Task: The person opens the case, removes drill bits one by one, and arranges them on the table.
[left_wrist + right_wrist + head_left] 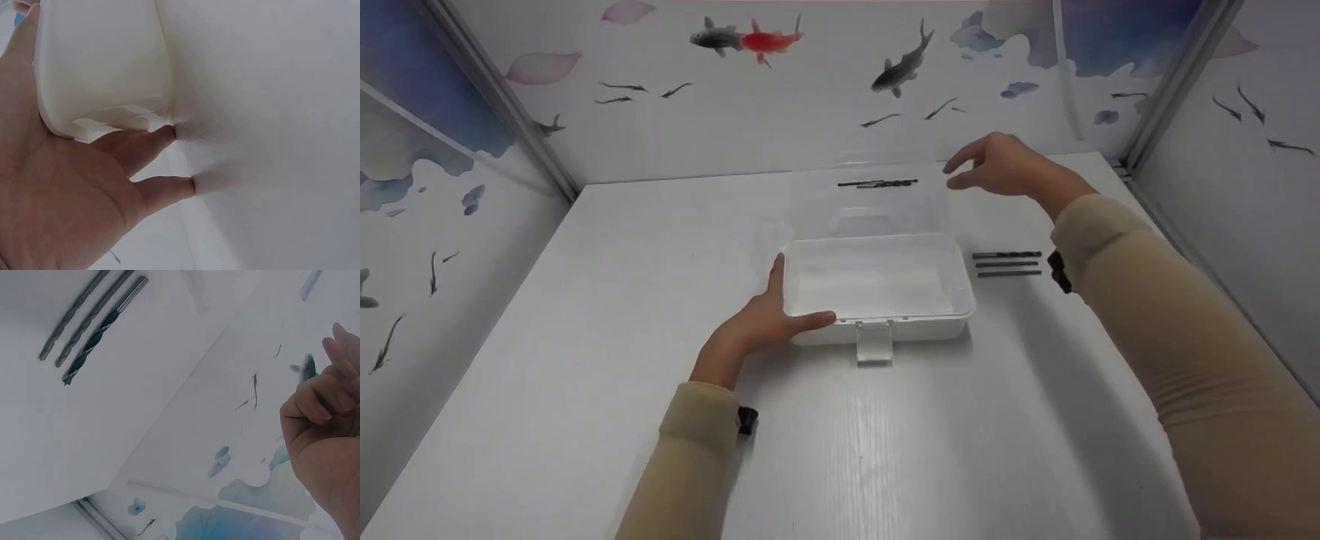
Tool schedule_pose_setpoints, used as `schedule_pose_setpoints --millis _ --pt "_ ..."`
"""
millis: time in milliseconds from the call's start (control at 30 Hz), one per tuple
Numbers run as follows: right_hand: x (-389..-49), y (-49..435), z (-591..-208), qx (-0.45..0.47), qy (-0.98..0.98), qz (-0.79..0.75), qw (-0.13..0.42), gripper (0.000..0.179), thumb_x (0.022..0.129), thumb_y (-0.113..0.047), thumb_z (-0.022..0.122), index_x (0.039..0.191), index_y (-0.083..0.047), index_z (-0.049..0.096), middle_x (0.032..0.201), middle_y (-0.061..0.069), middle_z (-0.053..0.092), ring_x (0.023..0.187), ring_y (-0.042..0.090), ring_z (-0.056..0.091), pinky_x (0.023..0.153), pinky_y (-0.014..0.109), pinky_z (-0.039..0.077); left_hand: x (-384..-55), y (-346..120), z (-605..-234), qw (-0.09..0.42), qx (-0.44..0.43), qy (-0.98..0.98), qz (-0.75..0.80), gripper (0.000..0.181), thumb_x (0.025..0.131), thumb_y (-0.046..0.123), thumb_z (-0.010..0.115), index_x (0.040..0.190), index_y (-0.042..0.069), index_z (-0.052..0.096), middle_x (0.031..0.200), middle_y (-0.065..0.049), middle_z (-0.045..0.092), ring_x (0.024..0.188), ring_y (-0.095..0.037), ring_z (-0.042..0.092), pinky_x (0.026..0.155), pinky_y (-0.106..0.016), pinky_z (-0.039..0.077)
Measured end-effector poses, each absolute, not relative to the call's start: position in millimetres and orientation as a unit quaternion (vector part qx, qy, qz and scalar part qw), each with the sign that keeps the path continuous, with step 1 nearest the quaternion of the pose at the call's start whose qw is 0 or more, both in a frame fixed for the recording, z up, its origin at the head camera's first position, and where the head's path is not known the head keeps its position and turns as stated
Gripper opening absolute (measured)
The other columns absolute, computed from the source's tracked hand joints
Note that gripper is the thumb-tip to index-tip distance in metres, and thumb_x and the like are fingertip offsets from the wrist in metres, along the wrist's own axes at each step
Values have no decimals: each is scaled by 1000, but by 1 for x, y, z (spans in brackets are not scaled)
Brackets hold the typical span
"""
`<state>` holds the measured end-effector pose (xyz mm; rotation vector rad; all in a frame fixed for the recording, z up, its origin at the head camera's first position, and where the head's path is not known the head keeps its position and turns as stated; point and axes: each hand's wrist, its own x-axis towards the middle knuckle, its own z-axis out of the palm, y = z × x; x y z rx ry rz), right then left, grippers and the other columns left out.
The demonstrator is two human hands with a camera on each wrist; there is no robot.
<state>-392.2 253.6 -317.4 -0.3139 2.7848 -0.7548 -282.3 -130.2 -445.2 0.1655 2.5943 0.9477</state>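
A clear plastic box (pixel 877 330) stands with its lid (pixel 810 202) swung back and its front latch hanging down. My left hand (pixel 761 322) rests round the box's front left corner, thumb along the front rim and index finger along the side. In the left wrist view, two of its fingertips touch the table. My right hand (pixel 997 166) hovers by the lid's right edge, thumb and index finger apart, with nothing visible between them. Dark drill bits (pixel 885 183) show at the lid; whether they lie on or behind it, I cannot tell.
Three more drill bits (pixel 1006 264) lie side by side on the white table (pixel 607 300), right of the box. Panels printed with fish (pixel 904 67) rise behind the table and along both sides.
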Motion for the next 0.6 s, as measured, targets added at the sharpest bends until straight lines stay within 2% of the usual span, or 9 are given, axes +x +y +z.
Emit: schedule_pose_setpoints --millis 333,467,600 --pt "-403 219 -327 -97 959 -251 89 41 106 -29 67 146 -16 67 139 19 61 121 33 59 105 54 52 -283 -127 -442 188 63 918 344 146 77 82 77 169 26 -22 177 -20 22 162 -37 32 130 -56 30" --pt "-410 204 -329 -93 965 -226 92 41 106 -28 67 145 -17 67 148 18 60 132 36 60 111 56 50 -281 -127 -440 191 59 920 338 145 78 82 76 169 27 -22 178 -20 20 163 -37 31 131 -57 29" --pt "-418 189 -331 -100 973 -186 96 40 106 -27 67 145 -17 68 161 14 54 146 38 54 118 59 46 -280 -131 -441 193 56 921 335 145 77 85 74 169 28 -24 178 -20 17 163 -39 28 131 -58 29"
